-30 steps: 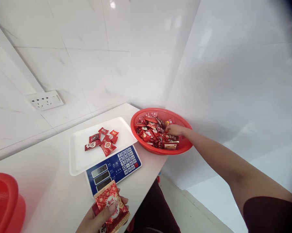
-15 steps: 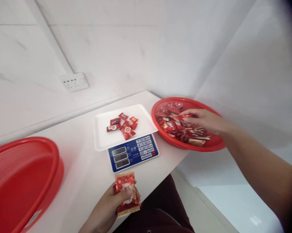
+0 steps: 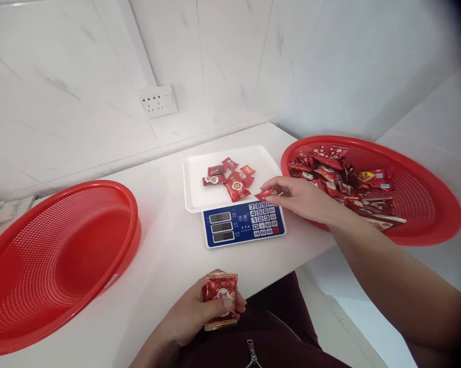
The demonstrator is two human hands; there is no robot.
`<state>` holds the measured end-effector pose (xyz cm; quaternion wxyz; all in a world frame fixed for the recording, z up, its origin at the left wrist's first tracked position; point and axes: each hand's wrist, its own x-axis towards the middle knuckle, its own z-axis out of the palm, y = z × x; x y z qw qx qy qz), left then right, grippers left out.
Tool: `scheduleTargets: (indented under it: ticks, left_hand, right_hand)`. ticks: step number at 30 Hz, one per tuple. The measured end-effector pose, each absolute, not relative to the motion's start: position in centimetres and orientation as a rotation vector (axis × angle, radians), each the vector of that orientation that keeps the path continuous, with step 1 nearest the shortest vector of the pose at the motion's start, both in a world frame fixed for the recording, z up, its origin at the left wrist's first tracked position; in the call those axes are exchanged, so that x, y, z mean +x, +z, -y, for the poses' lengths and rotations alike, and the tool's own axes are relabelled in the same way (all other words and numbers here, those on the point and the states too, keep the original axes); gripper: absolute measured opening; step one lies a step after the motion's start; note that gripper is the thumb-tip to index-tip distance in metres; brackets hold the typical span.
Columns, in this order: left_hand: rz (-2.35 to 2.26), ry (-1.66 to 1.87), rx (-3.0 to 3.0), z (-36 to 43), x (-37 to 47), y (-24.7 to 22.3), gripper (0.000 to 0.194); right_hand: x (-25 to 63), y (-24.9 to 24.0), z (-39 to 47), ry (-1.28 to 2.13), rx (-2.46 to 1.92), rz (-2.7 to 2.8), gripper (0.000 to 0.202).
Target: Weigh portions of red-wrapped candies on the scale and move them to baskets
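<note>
My left hand [image 3: 199, 309] is closed around a red and gold snack packet [image 3: 221, 294], held upright near my lap at the table's front edge. Between thumb and fingers, my right hand [image 3: 301, 197] pinches a small red wrapped candy [image 3: 266, 193] over the near right edge of a white tray [image 3: 195, 197]. Several red wrapped candies [image 3: 238, 186] lie in a loose group on that tray. The tray rests on a blue digital scale [image 3: 243, 232] with a keypad and three small displays. To the right, a red basket [image 3: 437, 204] holds a heap of red packets, partly hidden behind my right forearm.
A second red basket [image 3: 100, 255] with perforated sides stands at the left on the white table [image 3: 157, 245]. A socket panel [image 3: 158, 101] is fixed to the marbled wall behind. At the right, a pale wall rises close beside the heaped basket.
My right hand has moved left from the heaped basket to the tray's edge with the small candy. The left hand still grips its packet. The camera view has shifted left.
</note>
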<state>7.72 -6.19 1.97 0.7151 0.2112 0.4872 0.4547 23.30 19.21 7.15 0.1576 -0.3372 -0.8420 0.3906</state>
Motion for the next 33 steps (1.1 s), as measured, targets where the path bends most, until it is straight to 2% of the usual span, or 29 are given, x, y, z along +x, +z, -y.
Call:
scheduleTargets:
  ticks: [5, 12, 16, 20, 27, 30, 33]
  left_hand:
    - [-1.076, 1.023, 0.484, 6.5, 7.3, 1.3, 0.022]
    - [-1.048, 1.033, 0.487, 6.4, 7.5, 0.7, 0.024]
    - [-1.048, 1.032, 0.493, 6.1, 7.8, 0.9, 0.025]
    - [-1.066, 1.051, 0.477, 6.1, 7.8, 1.0, 0.024]
    - [-1.059, 1.058, 0.461, 6.8, 6.9, 1.0, 0.023]
    - [-1.049, 1.018, 0.490, 6.5, 6.6, 1.4, 0.025]
    - [-1.035, 0.990, 0.523, 6.0, 6.7, 1.7, 0.027]
  right_hand:
    - [22.6, 7.4, -19.0, 1.270, -0.920, 2.307, 0.033]
    - [20.9, 7.7, -18.5, 1.214, -0.911, 2.341, 0.023]
    - [18.4, 7.3, -18.5, 1.293, -0.784, 2.284, 0.033]
    - [17.7, 7.5, -18.6, 0.975, -0.853, 2.281, 0.045]
    - [24.4, 7.2, -18.3, 0.431, -1.105, 2.289, 0.037]
    - [27.3, 6.3, -18.3, 0.303, -1.283, 2.361, 0.042]
    - [28.7, 5.5, -18.3, 0.318, -1.521, 2.415, 0.051]
